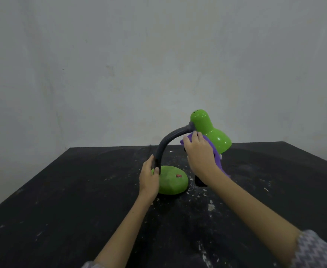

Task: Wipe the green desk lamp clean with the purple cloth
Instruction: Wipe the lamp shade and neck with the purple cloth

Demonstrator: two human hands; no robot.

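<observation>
Right now the green desk lamp stands near the middle of the black table, a little toward its far edge, with its domed base flat on the top and its shade tipped down toward the right side. Your left hand is curled around the foot of the grey gooseneck where it meets the base, thumb and fingers closed on it. Your right hand is closed on the purple cloth and presses it against the near flank of the shade, just beside the neck joint; a tail of cloth hangs below your wrist. The gooseneck will likely bend under a sideways push, so the low grip at the base is the sound place to hold: it looks the heaviest part and keeps the lamp from tipping. The shade looks glossy and smooth, probably thin and light, so the soft cloth should slide easily; press lightly or the head will swing. Pale crumbs and dust lie scattered on the table around the base, toward the near right.
</observation>
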